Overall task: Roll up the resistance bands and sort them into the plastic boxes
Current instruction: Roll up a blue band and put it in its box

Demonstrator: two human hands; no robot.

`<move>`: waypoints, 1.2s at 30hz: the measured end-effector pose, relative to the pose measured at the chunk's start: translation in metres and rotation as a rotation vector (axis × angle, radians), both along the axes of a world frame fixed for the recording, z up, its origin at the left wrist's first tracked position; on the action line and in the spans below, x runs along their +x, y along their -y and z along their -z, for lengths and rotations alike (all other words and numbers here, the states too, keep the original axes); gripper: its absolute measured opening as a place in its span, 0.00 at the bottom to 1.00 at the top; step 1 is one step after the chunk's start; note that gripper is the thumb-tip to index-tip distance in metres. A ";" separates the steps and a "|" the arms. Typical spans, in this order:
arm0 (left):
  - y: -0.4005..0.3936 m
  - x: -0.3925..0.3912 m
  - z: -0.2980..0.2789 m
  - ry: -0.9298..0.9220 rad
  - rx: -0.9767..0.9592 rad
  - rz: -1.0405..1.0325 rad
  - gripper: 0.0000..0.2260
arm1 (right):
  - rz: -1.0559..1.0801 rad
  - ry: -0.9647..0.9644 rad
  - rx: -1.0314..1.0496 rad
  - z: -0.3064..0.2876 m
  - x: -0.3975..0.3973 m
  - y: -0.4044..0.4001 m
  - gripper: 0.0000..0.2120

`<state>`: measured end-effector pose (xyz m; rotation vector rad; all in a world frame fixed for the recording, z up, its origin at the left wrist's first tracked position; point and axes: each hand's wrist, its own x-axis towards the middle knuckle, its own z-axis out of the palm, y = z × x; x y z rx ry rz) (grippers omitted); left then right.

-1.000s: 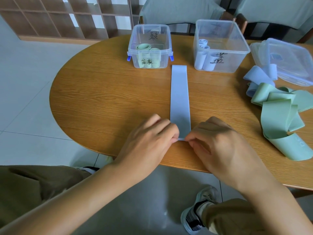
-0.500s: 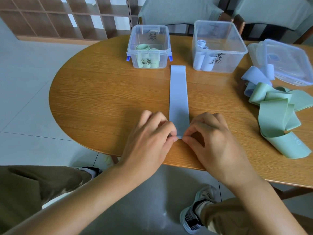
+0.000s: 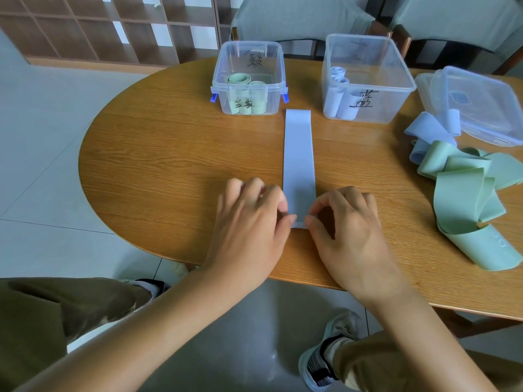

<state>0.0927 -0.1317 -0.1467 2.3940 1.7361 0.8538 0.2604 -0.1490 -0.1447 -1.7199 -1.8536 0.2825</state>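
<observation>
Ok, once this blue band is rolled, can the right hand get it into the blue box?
Probably yes. The blue box stands open, lid off, beyond the right hand, with bare table between them. Only a few rolls lie inside, so there looks to be room for the blue band.

your left hand [image 3: 249,224]: knuckles up, fingers curled, thumb and forefinger tips pinching at the inner side | your right hand [image 3: 351,230]: mirrors it, fingers [image 3: 343,195] arched, thumb tip pressed down and inward | both forearms: bare, reaching forward from the lower corners, converging, hands close but apart
</observation>
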 end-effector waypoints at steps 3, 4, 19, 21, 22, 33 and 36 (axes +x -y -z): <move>-0.004 0.001 0.002 -0.005 0.010 -0.009 0.06 | 0.037 0.024 0.016 0.002 -0.006 -0.002 0.07; -0.005 0.003 0.002 -0.009 0.021 -0.012 0.06 | 0.049 0.038 0.022 0.003 -0.008 -0.003 0.08; -0.047 0.021 0.005 -0.060 0.094 -0.100 0.03 | 0.129 0.112 0.003 0.003 -0.018 -0.043 0.12; -0.055 0.024 0.004 -0.046 0.085 -0.106 0.03 | 0.139 0.107 -0.018 0.002 -0.020 -0.052 0.12; -0.060 0.025 0.004 -0.030 0.075 -0.108 0.03 | 0.141 0.102 -0.025 0.001 -0.021 -0.056 0.13; -0.056 0.009 -0.003 0.216 0.052 0.044 0.07 | 0.224 0.145 -0.091 -0.001 -0.026 -0.081 0.13; -0.036 -0.001 0.000 0.267 0.019 0.153 0.04 | 0.256 0.129 -0.093 0.000 -0.027 -0.085 0.12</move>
